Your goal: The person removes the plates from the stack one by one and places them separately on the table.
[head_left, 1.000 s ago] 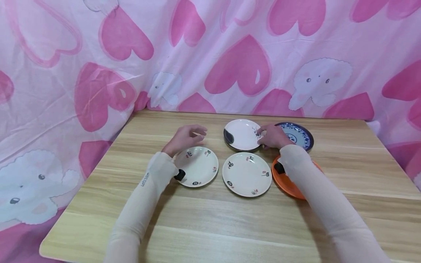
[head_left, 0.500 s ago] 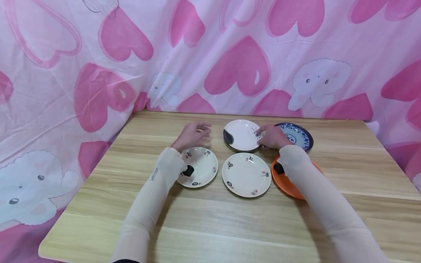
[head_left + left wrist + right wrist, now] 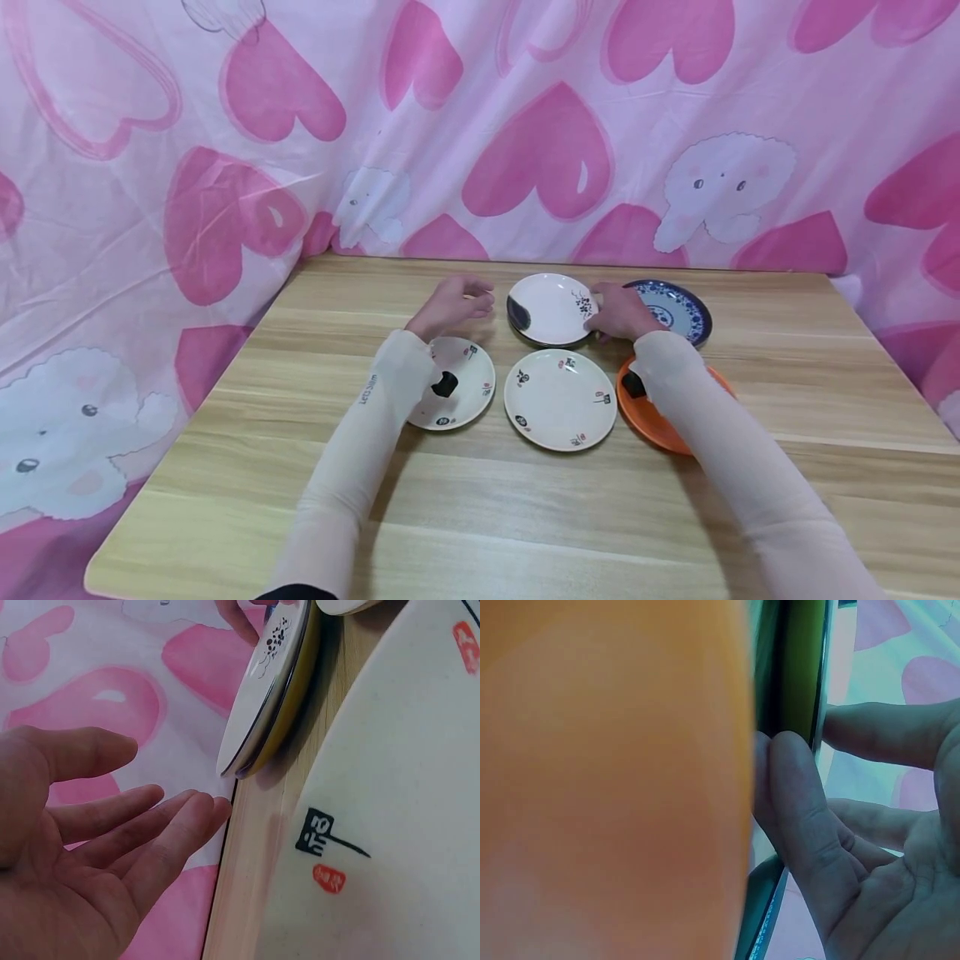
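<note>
My right hand (image 3: 624, 312) pinches the right rim of a white plate (image 3: 546, 307) with a dark patch and a small floral sprig, at the back middle of the table. Beneath its white face show a dark line and a yellowish side (image 3: 289, 724) in the left wrist view. Left of that plate, my left hand (image 3: 453, 307) is held with loosely bent fingers, apart from the rim and holding nothing. Under the left wrist lies a cream plate (image 3: 467, 400) with small black and red marks, partly hidden by the sleeve.
A matching cream plate (image 3: 560, 402) lies front middle. An orange plate (image 3: 651, 421) sits under the right forearm, partly covered. Behind the right hand is a blue-and-white patterned plate (image 3: 681, 312). A pink heart-print cloth (image 3: 420, 125) hangs along the table's back edge.
My left hand has moved right and slightly back, toward the white plate's left side. The right hand stays at the plate's right rim, and the plates have not visibly moved.
</note>
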The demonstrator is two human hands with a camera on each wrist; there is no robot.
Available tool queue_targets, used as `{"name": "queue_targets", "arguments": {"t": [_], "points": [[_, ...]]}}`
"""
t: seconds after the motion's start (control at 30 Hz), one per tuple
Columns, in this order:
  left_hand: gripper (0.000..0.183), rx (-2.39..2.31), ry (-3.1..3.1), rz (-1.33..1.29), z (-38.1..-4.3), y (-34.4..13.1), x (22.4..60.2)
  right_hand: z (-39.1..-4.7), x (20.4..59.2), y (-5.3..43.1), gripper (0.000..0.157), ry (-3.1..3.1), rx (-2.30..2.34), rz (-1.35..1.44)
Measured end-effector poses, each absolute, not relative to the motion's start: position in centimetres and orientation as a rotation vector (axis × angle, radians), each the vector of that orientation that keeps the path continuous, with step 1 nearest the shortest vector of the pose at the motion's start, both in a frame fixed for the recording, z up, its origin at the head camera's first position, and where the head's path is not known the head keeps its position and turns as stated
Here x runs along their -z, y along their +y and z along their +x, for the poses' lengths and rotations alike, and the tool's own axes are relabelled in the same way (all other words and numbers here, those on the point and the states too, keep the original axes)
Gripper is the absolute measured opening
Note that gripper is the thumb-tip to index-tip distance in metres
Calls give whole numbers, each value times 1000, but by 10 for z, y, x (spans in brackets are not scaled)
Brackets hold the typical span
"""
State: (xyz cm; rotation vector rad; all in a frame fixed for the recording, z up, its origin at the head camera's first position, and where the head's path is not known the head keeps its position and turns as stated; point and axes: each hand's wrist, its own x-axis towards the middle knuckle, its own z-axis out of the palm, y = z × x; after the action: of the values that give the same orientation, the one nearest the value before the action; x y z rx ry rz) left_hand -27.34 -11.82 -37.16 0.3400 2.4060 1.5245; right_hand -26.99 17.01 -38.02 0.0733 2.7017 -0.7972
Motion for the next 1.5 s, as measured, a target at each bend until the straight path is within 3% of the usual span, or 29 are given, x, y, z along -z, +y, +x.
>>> {"name": "queue_targets", "arguments": {"t": [0.83,1.5], "points": [[35,-1423,2394,323,-285,-99,385,-269,377,170,56,2701,745,33],[40,-1349,2458,342,-283,-92,382,-267,379,172,49,2736,736,-39]]}}
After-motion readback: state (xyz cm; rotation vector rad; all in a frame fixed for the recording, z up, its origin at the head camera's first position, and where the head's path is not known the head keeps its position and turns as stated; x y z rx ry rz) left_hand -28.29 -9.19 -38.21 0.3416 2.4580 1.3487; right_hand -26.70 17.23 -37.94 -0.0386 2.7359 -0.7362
